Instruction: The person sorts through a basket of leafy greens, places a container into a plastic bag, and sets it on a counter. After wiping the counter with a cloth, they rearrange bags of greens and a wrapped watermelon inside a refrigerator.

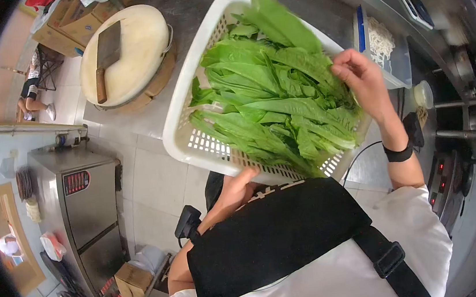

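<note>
A white plastic basket (180,120) with slotted walls is heaped with long green lettuce leaves (272,87). It is tilted toward me, its far part over the metal counter and its near rim against my front. My left hand (234,194) grips the near rim, thumb over the edge, the other fingers mostly hidden. My right hand (363,80) is at the basket's right side, thumb and forefinger pinched on a lettuce leaf. One leaf (280,22) stands up above the pile, slightly blurred, its lower end close to that hand.
A cleaver (107,55) lies on a round chopping board (142,34) to the left. Right of the basket stands a clear bin (398,71) of white noodles (380,41), with a phone (415,8) on the shelf above. A steel cabinet (76,206) stands lower left. A seated person's legs (35,100) show far left.
</note>
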Action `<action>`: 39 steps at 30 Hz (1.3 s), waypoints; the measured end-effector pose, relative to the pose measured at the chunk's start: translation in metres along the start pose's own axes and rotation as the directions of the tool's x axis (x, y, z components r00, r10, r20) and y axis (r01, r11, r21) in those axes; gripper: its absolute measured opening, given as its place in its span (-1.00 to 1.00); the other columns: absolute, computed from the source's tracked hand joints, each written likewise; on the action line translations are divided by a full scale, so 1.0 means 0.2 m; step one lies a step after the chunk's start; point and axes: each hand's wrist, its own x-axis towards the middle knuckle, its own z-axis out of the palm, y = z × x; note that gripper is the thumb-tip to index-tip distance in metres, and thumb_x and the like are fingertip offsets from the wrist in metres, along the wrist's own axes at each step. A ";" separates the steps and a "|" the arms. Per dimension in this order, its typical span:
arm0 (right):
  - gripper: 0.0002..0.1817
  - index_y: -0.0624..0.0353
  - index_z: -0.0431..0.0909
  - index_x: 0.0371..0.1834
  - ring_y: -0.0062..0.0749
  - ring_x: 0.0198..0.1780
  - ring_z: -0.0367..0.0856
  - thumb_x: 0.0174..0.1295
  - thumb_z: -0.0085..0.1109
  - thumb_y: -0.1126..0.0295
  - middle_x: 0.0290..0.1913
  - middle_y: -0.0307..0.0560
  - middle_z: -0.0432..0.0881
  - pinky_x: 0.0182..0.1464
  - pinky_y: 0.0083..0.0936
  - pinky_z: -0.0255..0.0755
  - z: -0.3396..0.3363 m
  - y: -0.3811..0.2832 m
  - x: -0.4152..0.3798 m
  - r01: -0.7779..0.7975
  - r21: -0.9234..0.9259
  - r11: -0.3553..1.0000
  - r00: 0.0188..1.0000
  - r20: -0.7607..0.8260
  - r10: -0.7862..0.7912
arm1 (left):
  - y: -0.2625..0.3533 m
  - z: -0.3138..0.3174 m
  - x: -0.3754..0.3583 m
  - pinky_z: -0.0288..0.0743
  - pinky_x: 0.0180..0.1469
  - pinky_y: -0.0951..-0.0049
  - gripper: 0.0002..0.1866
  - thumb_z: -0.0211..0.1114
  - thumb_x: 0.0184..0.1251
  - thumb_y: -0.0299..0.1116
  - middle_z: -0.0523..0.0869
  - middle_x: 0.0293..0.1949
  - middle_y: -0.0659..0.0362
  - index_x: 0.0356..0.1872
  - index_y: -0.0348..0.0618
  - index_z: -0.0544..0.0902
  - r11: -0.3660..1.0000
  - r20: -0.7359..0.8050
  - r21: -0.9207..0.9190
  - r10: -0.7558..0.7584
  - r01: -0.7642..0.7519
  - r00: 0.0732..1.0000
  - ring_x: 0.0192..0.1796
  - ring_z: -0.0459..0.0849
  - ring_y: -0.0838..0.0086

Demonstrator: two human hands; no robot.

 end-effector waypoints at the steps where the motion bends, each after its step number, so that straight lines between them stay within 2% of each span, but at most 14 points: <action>1: -0.88 0.25 0.37 -0.34 -0.69 -0.33 0.39 0.11 0.09 0.50 -0.42 -0.32 0.46 -0.25 -0.72 0.28 -0.03 0.00 0.01 -0.086 0.145 0.986 0.996 0.047 0.079 | 0.00 0.01 0.00 0.34 0.01 0.23 -0.46 0.07 0.00 -0.59 0.43 -0.08 0.05 0.10 -0.30 0.22 1.000 0.004 0.001 -0.006 0.006 1.000 -0.02 0.44 0.31; 2: -0.93 0.24 0.36 -0.37 -0.77 -0.32 0.35 0.16 0.04 0.50 -0.40 -0.37 0.46 -0.25 -0.77 0.25 -0.05 0.00 0.01 -0.173 0.282 0.944 0.983 0.104 0.149 | 0.01 0.02 -0.01 0.34 0.01 0.24 -0.46 0.08 0.00 -0.59 0.44 -0.08 0.05 0.10 -0.30 0.22 1.000 0.005 0.016 0.009 -0.009 1.000 -0.02 0.44 0.32; 10: -0.95 0.19 0.32 -0.33 -0.79 -0.29 0.28 0.24 -0.08 0.46 -0.39 -0.42 0.32 -0.21 -0.79 0.20 -0.08 0.03 0.04 -0.046 0.368 0.929 0.998 0.059 0.026 | 0.02 0.00 0.00 0.33 0.03 0.25 -0.47 0.07 0.01 -0.58 0.43 -0.05 0.03 0.11 -0.30 0.22 0.998 0.028 0.054 -0.047 0.045 0.999 0.00 0.44 0.30; 13: -0.98 0.19 0.34 -0.34 -0.77 -0.29 0.29 0.20 -0.05 0.51 -0.39 -0.39 0.33 -0.24 -0.78 0.21 -0.07 0.01 0.04 -0.076 0.224 0.972 0.996 0.059 0.065 | 0.02 0.01 0.00 0.32 0.04 0.23 -0.46 0.07 0.02 -0.58 0.41 -0.03 0.02 0.12 -0.29 0.21 0.997 0.023 0.069 -0.031 0.029 0.999 0.03 0.42 0.29; 15: -0.95 0.21 0.38 -0.35 -0.74 -0.33 0.32 0.13 0.02 0.54 -0.41 -0.34 0.37 -0.29 -0.75 0.24 -0.06 -0.05 0.05 0.138 -0.234 0.962 0.976 -0.133 -0.173 | 0.02 0.01 0.01 0.33 0.05 0.18 -0.43 0.07 0.00 -0.59 0.40 -0.01 0.02 0.13 -0.28 0.18 0.998 -0.017 0.059 -0.035 0.036 0.999 0.06 0.40 0.26; 19: -0.89 0.22 0.41 -0.34 -0.64 -0.36 0.39 0.06 0.08 0.57 -0.42 -0.26 0.43 -0.34 -0.67 0.29 -0.07 -0.04 0.02 -0.008 -0.083 0.997 0.992 -0.124 -0.002 | 0.02 0.04 0.00 0.32 0.07 0.12 -0.40 0.08 -0.02 -0.60 0.39 -0.01 0.02 0.15 -0.28 0.16 0.999 -0.060 -0.004 -0.050 0.049 0.997 0.06 0.40 0.25; 21: -0.84 0.24 0.40 -0.32 -0.48 -0.39 0.44 0.02 0.13 0.53 -0.42 -0.17 0.46 -0.34 -0.60 0.32 -0.08 -0.07 -0.01 -0.165 -0.151 0.975 0.981 0.072 0.178 | 0.01 0.03 0.00 0.32 0.08 0.10 -0.38 0.09 -0.03 -0.61 0.39 -0.01 0.02 0.15 -0.27 0.15 1.000 -0.051 -0.007 -0.028 0.028 0.998 0.06 0.40 0.24; 22: -0.84 0.24 0.40 -0.32 -0.48 -0.39 0.44 0.02 0.13 0.53 -0.42 -0.17 0.46 -0.34 -0.60 0.32 -0.07 -0.07 -0.02 -0.165 -0.151 0.975 0.981 0.072 0.178 | 0.01 0.03 0.01 0.32 0.08 0.10 -0.38 0.09 -0.03 -0.61 0.39 -0.01 0.02 0.15 -0.27 0.15 1.000 -0.051 -0.007 -0.028 0.028 0.998 0.06 0.40 0.24; 25: -0.79 0.24 0.42 -0.34 -0.33 -0.38 0.44 -0.05 0.19 0.47 -0.42 -0.10 0.43 -0.34 -0.55 0.33 0.01 -0.01 -0.07 0.173 -0.471 0.865 0.985 0.099 -0.143 | -0.01 0.01 0.01 0.32 0.07 0.11 -0.38 0.09 -0.03 -0.60 0.39 -0.01 0.02 0.16 -0.27 0.14 0.999 -0.042 -0.035 -0.029 0.027 0.999 0.05 0.41 0.23; 29: -0.79 0.24 0.43 -0.29 -0.40 -0.36 0.50 0.02 0.17 0.43 -0.40 -0.13 0.51 -0.33 -0.54 0.36 -0.12 0.03 -0.04 0.124 -0.472 0.873 0.992 0.094 -0.090 | 0.00 0.01 0.04 0.43 -0.04 0.09 -0.38 0.11 0.00 -0.52 0.40 -0.09 -0.04 0.15 -0.28 0.09 0.998 -0.074 -0.021 -0.062 0.061 0.995 -0.08 0.48 0.21; 30: -0.79 0.25 0.43 -0.25 -0.43 -0.36 0.53 0.08 0.12 0.39 -0.39 -0.12 0.55 -0.33 -0.56 0.38 -0.15 0.02 -0.04 -0.014 -0.159 0.987 0.998 0.064 0.025 | 0.00 0.01 0.05 0.44 -0.04 0.10 -0.43 0.10 0.02 -0.52 0.40 -0.09 -0.05 0.11 -0.28 0.15 0.997 -0.079 -0.051 -0.056 0.052 0.995 -0.07 0.49 0.21; 31: -0.77 0.26 0.43 -0.20 -0.46 -0.35 0.55 0.15 0.06 0.35 -0.37 -0.12 0.59 -0.32 -0.58 0.39 -0.17 0.01 -0.05 -0.151 0.172 0.973 0.988 0.071 0.140 | 0.01 0.00 0.07 0.44 -0.04 0.10 -0.43 0.10 0.02 -0.52 0.40 -0.09 -0.05 0.11 -0.28 0.15 0.997 -0.070 -0.049 -0.061 0.058 0.996 -0.07 0.49 0.21; 35: -0.65 0.33 0.36 -0.03 -0.47 -0.36 0.58 0.27 -0.13 0.27 -0.29 0.08 0.58 -0.32 -0.67 0.43 -0.23 -0.08 -0.05 -0.355 0.471 0.808 0.930 0.262 0.257 | 0.02 -0.04 0.15 0.53 -0.09 0.24 -0.84 0.02 0.12 -0.47 0.52 -0.26 0.04 -0.30 -0.34 0.36 0.995 -0.089 -0.008 -0.104 0.104 0.991 -0.18 0.56 0.28; 39: -0.64 0.33 0.33 0.00 -0.44 -0.33 0.59 0.28 -0.16 0.28 -0.25 0.11 0.58 -0.29 -0.65 0.45 -0.21 -0.13 -0.05 -0.363 0.633 0.684 0.929 0.299 0.217 | 0.04 -0.04 0.21 0.51 -0.03 0.21 -0.86 0.01 0.14 -0.44 0.48 -0.17 -0.01 -0.31 -0.30 0.38 0.987 -0.130 -0.030 -0.160 0.157 0.979 -0.14 0.54 0.26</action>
